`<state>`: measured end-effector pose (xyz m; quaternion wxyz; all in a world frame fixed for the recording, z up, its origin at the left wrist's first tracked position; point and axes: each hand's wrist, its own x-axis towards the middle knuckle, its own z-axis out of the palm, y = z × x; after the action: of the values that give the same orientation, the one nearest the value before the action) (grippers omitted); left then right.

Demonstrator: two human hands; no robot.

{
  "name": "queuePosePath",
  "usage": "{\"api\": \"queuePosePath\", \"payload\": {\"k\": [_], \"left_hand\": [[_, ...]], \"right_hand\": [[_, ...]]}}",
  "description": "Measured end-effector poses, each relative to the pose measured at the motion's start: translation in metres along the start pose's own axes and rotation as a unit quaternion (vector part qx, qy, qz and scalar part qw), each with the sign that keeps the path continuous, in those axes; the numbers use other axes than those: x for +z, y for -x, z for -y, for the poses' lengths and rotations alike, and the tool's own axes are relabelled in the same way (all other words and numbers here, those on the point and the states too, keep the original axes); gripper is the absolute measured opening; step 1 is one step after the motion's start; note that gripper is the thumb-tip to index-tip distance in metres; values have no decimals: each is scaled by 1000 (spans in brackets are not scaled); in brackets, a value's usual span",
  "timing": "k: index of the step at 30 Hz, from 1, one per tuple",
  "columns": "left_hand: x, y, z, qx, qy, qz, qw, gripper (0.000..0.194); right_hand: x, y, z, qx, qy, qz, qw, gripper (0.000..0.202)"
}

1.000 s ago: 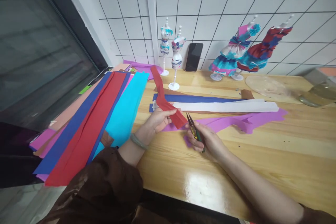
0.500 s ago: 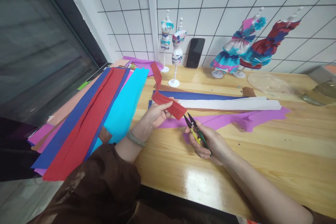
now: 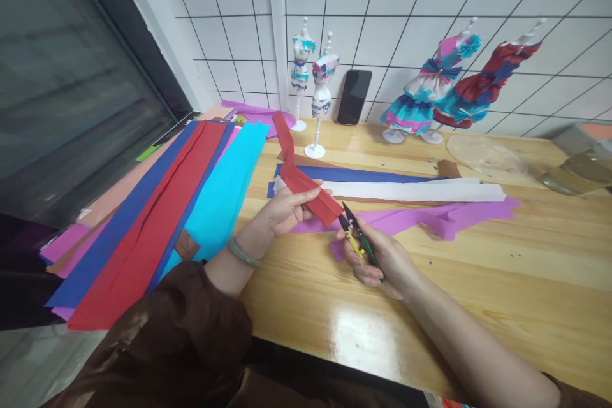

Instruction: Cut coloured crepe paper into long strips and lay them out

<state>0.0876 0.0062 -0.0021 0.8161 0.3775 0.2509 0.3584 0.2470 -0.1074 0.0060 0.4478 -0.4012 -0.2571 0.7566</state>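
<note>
Head view: the worktop [image 3: 478, 306] carries a stack of coloured sheets [image 3: 148, 223] covering its left edge. A white strip [image 3: 415, 191] lies lengthwise between the far and near edges. Red strip [image 3: 296, 177]: runs from near the far edge, past the white strip's left end, to the worktop's middle. Left hand [image 3: 284, 211]: thumb and fingers pinch the red strip close to its near end. Right hand [image 3: 382, 252]: fingers wrapped around snips [image 3: 366, 245], blades parted at that end; contact cannot be confirmed. Advised: keep the end taut, blades square, fingertips clear.
</note>
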Motion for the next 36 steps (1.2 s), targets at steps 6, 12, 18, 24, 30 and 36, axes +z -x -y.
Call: {"api": "queuePosePath", "payload": {"k": [6, 12, 18, 24, 30, 36], "left_hand": [[5, 7, 1, -50, -38, 63, 996, 31], [4, 8, 2, -64, -76, 74, 992, 42], [2, 5, 3, -47, -85, 35, 995, 37], [1, 5, 2, -40, -92, 60, 993, 42], [5, 6, 4, -39, -104, 75, 991, 42], [7, 6, 8, -13, -127, 58, 990, 41]], "right_hand": [[-1, -1, -1, 2, 1, -16, 1000, 36], [1, 0, 2, 2, 4, -19, 1000, 35], [0, 0, 1, 7, 2, -23, 1000, 35], [-2, 0, 2, 23, -16, -3, 1000, 36], [0, 0, 2, 29, -9, -7, 1000, 38], [-1, -2, -1, 17, -5, -10, 1000, 37]]}}
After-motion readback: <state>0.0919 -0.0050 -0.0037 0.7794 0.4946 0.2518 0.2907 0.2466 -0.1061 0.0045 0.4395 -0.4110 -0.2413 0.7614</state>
